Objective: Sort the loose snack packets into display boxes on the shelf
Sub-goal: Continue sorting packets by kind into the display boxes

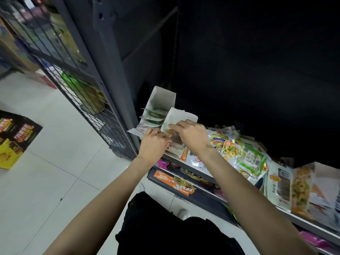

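Seeing both hands at the white display box (181, 116), left hand (153, 142) pinching its front edge, right hand (191, 135) fingers curled on a packet (170, 133), packet's long axis I can't tell, loose packet pile (239, 151) just right of right hand.

Two white boxes (161, 100) stand at 12 o'clock from the hands, against a black back wall (257, 52). The far box holds pale green and pink packets (153, 116). At 3 o'clock lies a pile of packets (239, 151) in yellow, orange, green and white. At 9 o'clock, a dark grey wire grid (73, 74) borders white floor tiles (46, 162) and a black and yellow carton (14, 140).
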Demonstrator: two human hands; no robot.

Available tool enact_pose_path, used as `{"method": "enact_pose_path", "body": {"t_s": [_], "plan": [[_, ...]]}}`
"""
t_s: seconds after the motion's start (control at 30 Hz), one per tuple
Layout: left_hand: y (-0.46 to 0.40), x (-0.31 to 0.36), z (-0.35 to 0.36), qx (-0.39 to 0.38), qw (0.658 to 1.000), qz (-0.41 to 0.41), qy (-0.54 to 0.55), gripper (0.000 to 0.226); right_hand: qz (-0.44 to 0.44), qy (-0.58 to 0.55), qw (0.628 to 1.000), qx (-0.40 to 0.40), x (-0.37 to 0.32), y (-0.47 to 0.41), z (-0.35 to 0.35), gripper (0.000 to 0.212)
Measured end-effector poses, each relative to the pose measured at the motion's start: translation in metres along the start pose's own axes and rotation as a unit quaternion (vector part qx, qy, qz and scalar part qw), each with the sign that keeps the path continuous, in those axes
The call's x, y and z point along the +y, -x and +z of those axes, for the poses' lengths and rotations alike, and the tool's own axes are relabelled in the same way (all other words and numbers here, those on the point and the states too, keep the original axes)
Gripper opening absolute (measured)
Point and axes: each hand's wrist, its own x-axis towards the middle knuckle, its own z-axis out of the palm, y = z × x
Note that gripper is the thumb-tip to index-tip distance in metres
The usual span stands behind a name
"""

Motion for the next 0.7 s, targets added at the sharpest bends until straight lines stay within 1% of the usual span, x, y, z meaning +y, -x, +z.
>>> {"method": "enact_pose_path", "body": {"t_s": [0.03,0.1,0.13,0.17,0.3,0.4,0.53,0.6,0.7], "plan": [[0.000,-0.001,0.000,0.009,1.000,0.006,0.006,0.012,0.013,0.014,1.000,-0.005,0.000,-0.002,-0.001,0.036],[0.001,-0.003,0.000,0.028,0.999,0.016,0.024,0.011,0.021,0.044,0.996,-0.079,-0.002,-0.006,0.006,0.027],[0.002,-0.005,0.001,0.039,0.999,0.020,0.032,0.011,0.030,0.040,0.992,-0.118,-0.005,-0.008,0.011,0.024],[0.002,-0.006,0.002,0.050,0.998,0.021,0.036,0.011,0.040,0.030,0.990,-0.135,-0.007,-0.010,0.016,0.023],[-0.001,-0.011,0.004,0.058,0.997,0.021,0.044,0.012,0.080,0.004,0.988,-0.131,-0.007,-0.019,0.024,0.031],[-0.003,-0.012,0.008,0.056,0.998,0.015,0.038,0.012,0.110,-0.081,0.983,-0.120,0.001,-0.012,0.023,0.034],[-0.008,-0.007,0.004,0.031,0.999,-0.014,0.027,0.015,0.106,-0.171,0.963,-0.176,0.002,0.009,0.021,0.031],[-0.006,-0.001,-0.003,0.035,0.998,-0.033,0.030,0.016,0.106,-0.215,0.958,-0.156,0.001,0.023,0.014,0.035],[0.002,0.022,-0.024,0.086,0.993,-0.043,0.073,0.017,0.135,-0.262,0.955,-0.043,0.003,0.062,-0.004,0.036]]}}
